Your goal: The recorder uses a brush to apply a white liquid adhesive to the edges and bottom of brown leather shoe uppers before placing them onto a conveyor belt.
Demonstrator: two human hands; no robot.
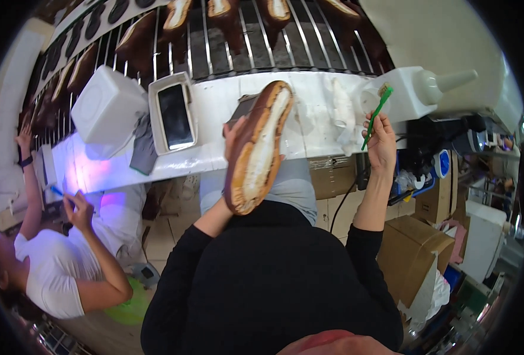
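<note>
Head view, held shoe (261, 154), white table (212, 115), barred rack (207, 44) beyond, tiled floor (179, 223).

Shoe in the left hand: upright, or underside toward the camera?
Underside toward the camera: the shoe in the left hand shows its pale middle strip, while its brown upper mostly faces away.

The shoe (259, 148) pairs a smooth, leather-like upper (245, 138) with a rough, matt underside (255, 177). Metal rods (246, 40) gleam at twelve o'clock; the bottle (405, 89) at two looks smooth plastic, the box (405, 251) at four matt cardboard.
</note>
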